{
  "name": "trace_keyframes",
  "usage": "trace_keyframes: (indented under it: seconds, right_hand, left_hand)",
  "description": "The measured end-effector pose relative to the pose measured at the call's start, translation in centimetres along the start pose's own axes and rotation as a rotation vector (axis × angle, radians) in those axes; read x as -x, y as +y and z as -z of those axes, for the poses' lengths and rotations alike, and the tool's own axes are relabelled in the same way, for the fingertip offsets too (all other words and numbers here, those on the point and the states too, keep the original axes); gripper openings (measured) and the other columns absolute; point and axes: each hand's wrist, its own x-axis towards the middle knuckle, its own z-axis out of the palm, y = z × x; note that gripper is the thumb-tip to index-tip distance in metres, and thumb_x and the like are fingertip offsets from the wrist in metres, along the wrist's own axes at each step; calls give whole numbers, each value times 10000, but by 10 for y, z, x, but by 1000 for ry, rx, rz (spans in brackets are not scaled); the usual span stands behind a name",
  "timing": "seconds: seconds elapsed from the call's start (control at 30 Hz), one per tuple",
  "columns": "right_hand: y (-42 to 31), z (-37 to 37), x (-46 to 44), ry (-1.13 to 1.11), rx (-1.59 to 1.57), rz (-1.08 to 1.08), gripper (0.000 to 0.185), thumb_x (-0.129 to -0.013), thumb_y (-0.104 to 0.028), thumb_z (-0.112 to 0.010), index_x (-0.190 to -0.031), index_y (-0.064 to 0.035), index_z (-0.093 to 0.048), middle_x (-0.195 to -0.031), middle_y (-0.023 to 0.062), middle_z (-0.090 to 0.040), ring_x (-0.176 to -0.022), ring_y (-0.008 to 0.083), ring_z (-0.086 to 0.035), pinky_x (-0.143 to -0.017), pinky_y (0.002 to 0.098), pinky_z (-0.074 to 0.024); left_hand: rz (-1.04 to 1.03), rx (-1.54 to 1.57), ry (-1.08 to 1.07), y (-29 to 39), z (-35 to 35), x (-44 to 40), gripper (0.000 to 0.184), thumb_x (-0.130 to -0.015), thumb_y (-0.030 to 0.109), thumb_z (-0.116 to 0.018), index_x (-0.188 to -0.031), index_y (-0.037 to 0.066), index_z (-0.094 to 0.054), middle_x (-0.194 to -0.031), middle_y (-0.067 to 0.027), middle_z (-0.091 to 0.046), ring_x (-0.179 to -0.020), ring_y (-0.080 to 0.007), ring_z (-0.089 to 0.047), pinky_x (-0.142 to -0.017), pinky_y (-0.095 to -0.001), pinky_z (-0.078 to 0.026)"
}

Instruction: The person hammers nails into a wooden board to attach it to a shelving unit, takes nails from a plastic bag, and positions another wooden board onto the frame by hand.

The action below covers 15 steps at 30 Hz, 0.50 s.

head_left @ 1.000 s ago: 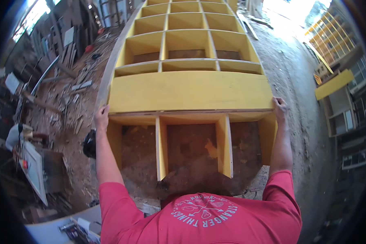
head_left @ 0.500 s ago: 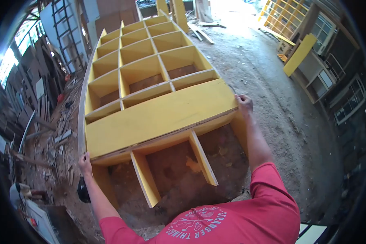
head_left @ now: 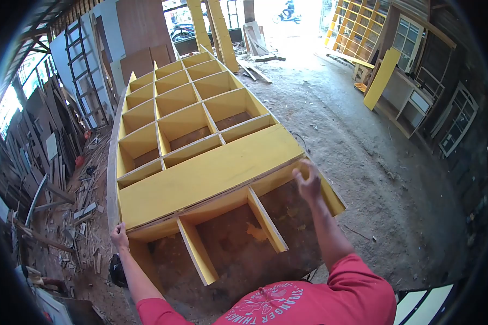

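Observation:
A yellow board [head_left: 211,176] lies across a large yellow shelf frame [head_left: 183,99] made of open compartments. My left hand [head_left: 119,236] is closed on the board's near left corner. At the board's right end is my right hand [head_left: 308,180], its fingers apart and slightly blurred, over the frame's right side; it grips nothing that I can see. Two yellow dividers, a left one [head_left: 196,252] and a right one [head_left: 267,221], reach from beneath the board towards my body.
Wood scraps [head_left: 87,208] litter the ground at left, near stacked dark boards [head_left: 38,116]. A ladder [head_left: 81,70] leans at the back left. On the right stand a yellow plank [head_left: 382,78], a lattice frame [head_left: 358,27] and a window frame [head_left: 460,120].
The view has turned and tilted up, showing more of the far end. My right hand has let go of the board's right corner and opened. My left hand still holds the left corner.

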Motion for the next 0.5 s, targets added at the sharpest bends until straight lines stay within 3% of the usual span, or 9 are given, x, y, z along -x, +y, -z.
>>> trace_keyframes:
  seconds: [0.1, 0.23, 0.33, 0.43, 0.47, 0.5]
  right_hand:
    - [-72, 15, 68, -309, -182, -177, 583, -881, -311, -829, -1334, 3, -637, -1374, 236, -629, -1318, 375, -586, -1154, 441, -442]
    - [-115, 12, 161, -707, -40, -146, 1010, -903, -363, -805, -1656, -11, -232, -1564, 277, -476, -1494, 387, -434, -1234, 436, -356]
    - [-119, 13, 168, -687, 47, -165, 918, -986, -292, -702, -1677, -40, -152, -1571, 278, -465, -1458, 444, -460, -1221, 459, -387]
    - [-123, 14, 167, -727, 42, -306, 795, -1028, -201, -607, -1686, -100, -171, -1533, 290, -493, -1357, 477, -542, -1149, 498, -455]
    - [-118, 7, 174, -648, 99, -248, 771, -1019, -156, -559, -1692, -120, -185, -1417, 271, -576, -1240, 458, -616, -1061, 517, -493]
    - [-115, 7, 175, -629, 82, -251, 745, -1015, -152, -559, -1677, -111, -220, -1373, 269, -607, -1223, 458, -626, -1049, 517, -499]
  left_hand:
    - [-14, -45, -3, -27, 0, -13, 359, -983, 341, -756, -903, -8, -782, -821, -59, -742, -771, -153, -647, -740, -339, -522]
    - [-62, -78, -50, -28, -3, -15, 409, -985, 384, -744, -931, -19, -788, -866, -95, -762, -813, -194, -678, -777, -367, -539]
    - [-66, -91, -73, -28, -1, -16, 418, -993, 387, -735, -934, -23, -786, -880, -107, -765, -824, -208, -680, -798, -377, -541]
    - [-79, -32, -57, -34, -6, -21, 412, -998, 374, -731, -916, -27, -779, -884, -112, -768, -819, -216, -678, -797, -379, -539]
    - [-87, -28, -65, -37, -7, -22, 412, -998, 373, -731, -911, -26, -779, -887, -116, -769, -821, -218, -680, -797, -381, -538]
    - [-92, -22, -65, -37, -7, -22, 412, -997, 372, -732, -905, -26, -778, -889, -119, -770, -822, -220, -681, -796, -382, -538]
